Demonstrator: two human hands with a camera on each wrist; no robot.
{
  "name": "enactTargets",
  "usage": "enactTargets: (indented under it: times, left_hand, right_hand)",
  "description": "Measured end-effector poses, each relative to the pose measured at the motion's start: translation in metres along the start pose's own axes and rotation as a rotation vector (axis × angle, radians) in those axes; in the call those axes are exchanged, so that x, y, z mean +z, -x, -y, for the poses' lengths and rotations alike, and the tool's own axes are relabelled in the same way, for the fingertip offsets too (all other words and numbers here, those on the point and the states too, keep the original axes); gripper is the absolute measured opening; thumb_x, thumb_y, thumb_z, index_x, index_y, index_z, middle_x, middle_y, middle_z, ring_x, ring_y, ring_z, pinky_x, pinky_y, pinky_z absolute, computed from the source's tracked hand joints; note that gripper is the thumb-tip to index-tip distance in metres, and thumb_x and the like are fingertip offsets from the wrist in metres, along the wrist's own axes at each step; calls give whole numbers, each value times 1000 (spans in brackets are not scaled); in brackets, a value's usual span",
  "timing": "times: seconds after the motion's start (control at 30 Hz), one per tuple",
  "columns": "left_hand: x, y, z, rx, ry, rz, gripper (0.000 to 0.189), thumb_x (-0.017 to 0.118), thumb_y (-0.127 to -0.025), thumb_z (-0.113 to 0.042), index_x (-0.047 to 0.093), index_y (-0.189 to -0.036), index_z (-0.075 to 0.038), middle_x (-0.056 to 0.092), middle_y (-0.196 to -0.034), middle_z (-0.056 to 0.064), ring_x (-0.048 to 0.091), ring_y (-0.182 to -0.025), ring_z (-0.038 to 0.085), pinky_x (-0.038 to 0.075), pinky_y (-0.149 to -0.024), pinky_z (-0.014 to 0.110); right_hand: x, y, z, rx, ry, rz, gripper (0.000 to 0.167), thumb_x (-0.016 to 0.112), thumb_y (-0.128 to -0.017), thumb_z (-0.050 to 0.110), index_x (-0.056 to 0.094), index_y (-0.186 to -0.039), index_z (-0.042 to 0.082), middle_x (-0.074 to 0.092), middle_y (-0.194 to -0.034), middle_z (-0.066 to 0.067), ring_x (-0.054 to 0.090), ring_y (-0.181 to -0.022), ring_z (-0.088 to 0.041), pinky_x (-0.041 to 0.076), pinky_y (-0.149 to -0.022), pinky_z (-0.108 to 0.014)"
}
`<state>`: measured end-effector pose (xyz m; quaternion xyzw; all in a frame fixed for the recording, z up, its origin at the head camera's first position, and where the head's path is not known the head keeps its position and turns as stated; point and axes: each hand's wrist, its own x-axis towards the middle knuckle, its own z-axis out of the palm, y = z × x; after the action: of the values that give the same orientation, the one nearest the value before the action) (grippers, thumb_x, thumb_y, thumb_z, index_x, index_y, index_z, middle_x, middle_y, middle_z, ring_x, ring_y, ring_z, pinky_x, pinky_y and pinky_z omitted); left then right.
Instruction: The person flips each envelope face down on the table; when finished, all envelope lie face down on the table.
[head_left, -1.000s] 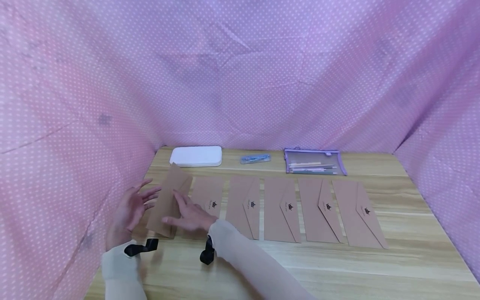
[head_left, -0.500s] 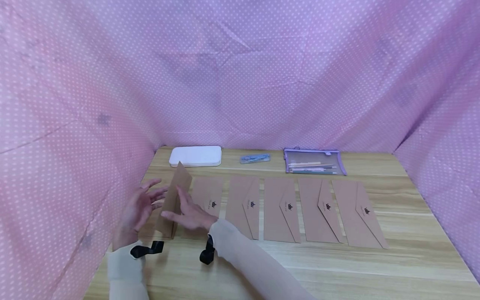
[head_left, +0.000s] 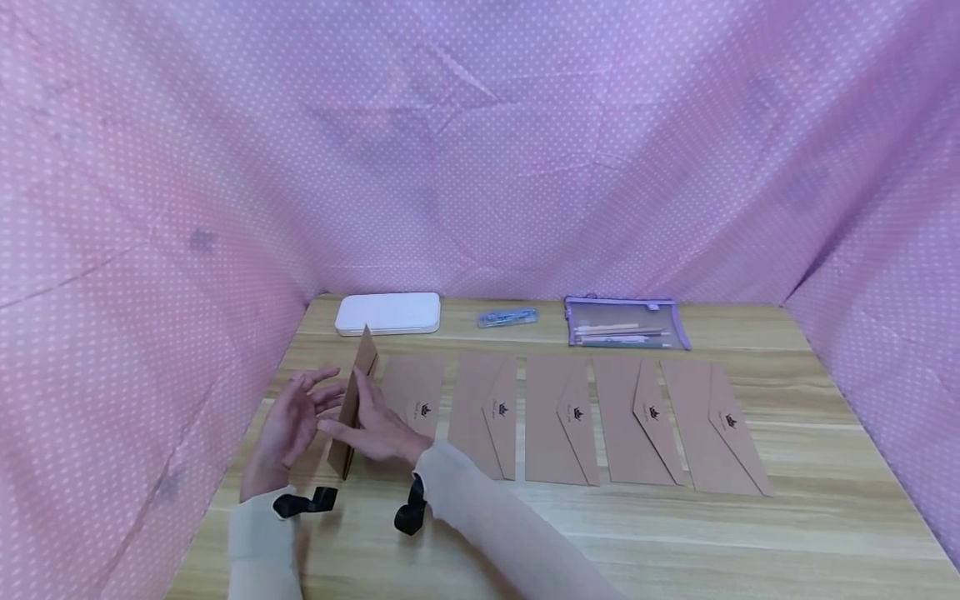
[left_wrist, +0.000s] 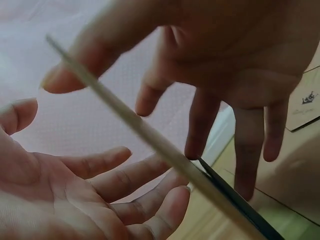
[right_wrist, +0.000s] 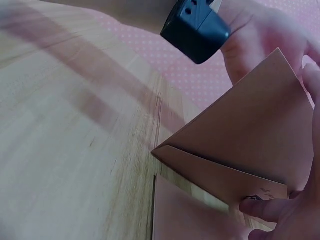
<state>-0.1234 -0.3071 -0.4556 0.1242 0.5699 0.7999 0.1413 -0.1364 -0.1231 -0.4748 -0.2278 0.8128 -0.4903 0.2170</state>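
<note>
A brown paper envelope [head_left: 364,357] stands tilted up on its long edge at the left of the table, nearly edge-on in the head view. My right hand [head_left: 381,429] pinches it, thumb over one face and fingers against the flap side. In the right wrist view, a fingertip covers part of the black print on its flap [right_wrist: 225,175]. My left hand [head_left: 290,421] is spread beside the envelope's left face, palm turned up, with its fingertips close to the paper in the left wrist view.
Several more envelopes with crown prints lie in a row to the right, among them a middle envelope [head_left: 551,417] and the rightmost envelope [head_left: 701,425]. Behind them are a white case [head_left: 387,312], a blue packet [head_left: 507,317] and a purple mesh pouch [head_left: 626,321]. Pink dotted cloth [head_left: 480,167] surrounds the table.
The leftmost envelope has swung from leaning left to almost upright. My left hand has moved right alongside it, while my right hand has stayed nearly in place.
</note>
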Motion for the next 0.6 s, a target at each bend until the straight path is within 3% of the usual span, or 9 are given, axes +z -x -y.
enactTargets:
  times: [0.3, 0.5, 0.6]
  left_hand:
    - [-1, 0, 11, -58, -34, -87, 49, 17, -111, -34, 63, -126, -25, 70, -116, -8, 63, -105, 7, 56, -81, 22]
    - [1, 0, 18, -158, -135, -163, 42, 23, -110, -39, 61, -122, -30, 67, -111, -11, 62, -102, 3, 55, -80, 21]
    - [3, 1, 21, -194, -178, -175, 40, 24, -109, -41, 59, -123, -29, 68, -112, -12, 64, -103, 3, 55, -83, 21]
  right_hand:
    - [-1, 1, -3, -26, -43, -18, 95, 50, -96, 61, -13, -160, 30, -2, -171, 1, 14, -157, -28, 28, -122, -56]
    - [-2, 4, -4, -67, -25, -48, 86, 52, -98, 53, -7, -159, 40, 8, -171, -1, 21, -155, -28, 33, -119, -57]
    - [-3, 6, -4, -100, -5, -69, 79, 52, -100, 47, 1, -160, 38, 13, -170, -2, 24, -154, -27, 34, -119, -54]
